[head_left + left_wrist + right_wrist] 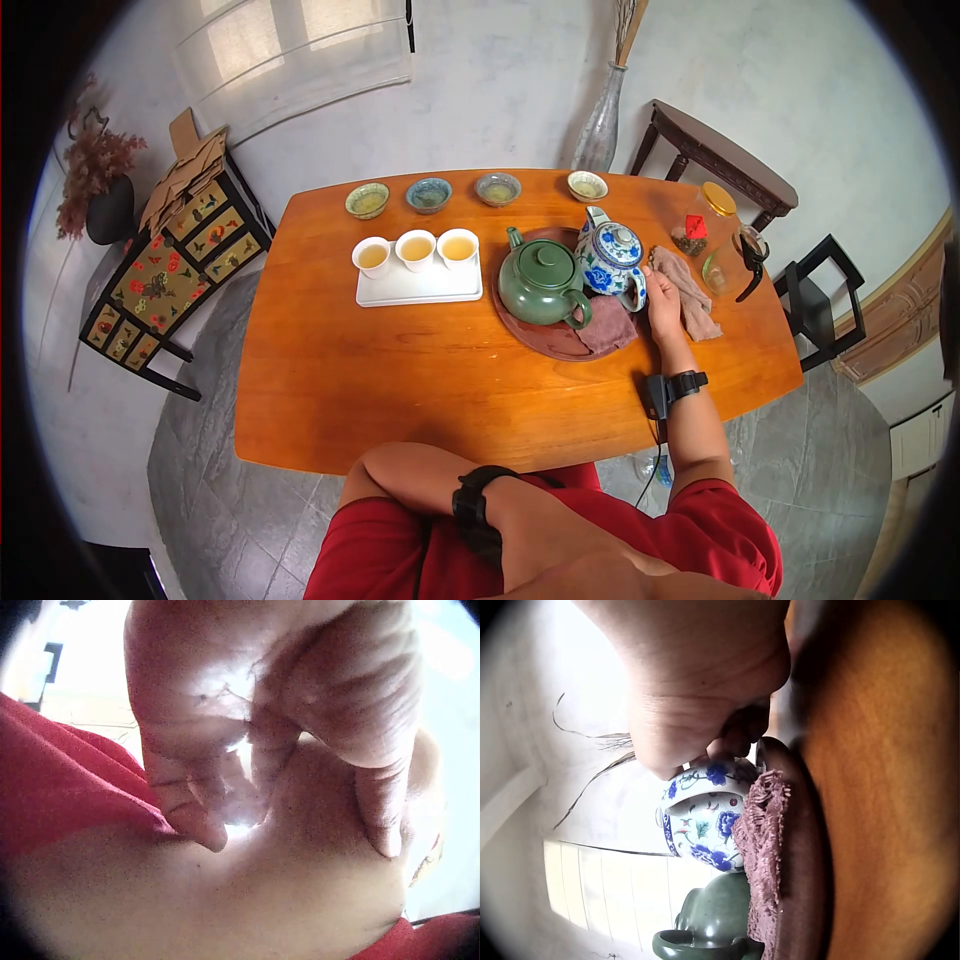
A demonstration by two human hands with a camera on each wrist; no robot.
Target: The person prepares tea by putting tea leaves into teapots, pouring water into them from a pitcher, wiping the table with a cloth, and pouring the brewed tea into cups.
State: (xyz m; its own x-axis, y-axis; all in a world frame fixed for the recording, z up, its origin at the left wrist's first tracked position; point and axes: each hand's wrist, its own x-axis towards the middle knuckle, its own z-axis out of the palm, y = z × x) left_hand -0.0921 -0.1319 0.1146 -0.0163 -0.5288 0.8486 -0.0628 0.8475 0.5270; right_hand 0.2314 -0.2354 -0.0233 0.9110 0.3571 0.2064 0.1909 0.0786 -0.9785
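Observation:
My right hand (pixel 662 303) (pixel 697 690) grips the handle of a white teapot with blue flowers (pixel 608 262) (pixel 705 831). That teapot is beside a green teapot (pixel 540 288) (pixel 716 911) at a round brown tray (pixel 530 341); whether its base touches the tray is hidden. A mauve cloth (pixel 607 326) (pixel 761 855) lies folded on the tray's near right part. In the left wrist view, my left hand (pixel 262 697) rests its fingertips and thumb on bare skin, fingers loosely bent and holding nothing; in the head view it is hidden.
Left of the tray, a white stand (pixel 420 290) holds three white cups of pale tea. Several small bowls (pixel 429 195) line the table's far edge. A brownish cloth (pixel 690 300), a gold-lidded jar (pixel 718 200) and a glass pot with a black handle (pixel 751 262) are at right.

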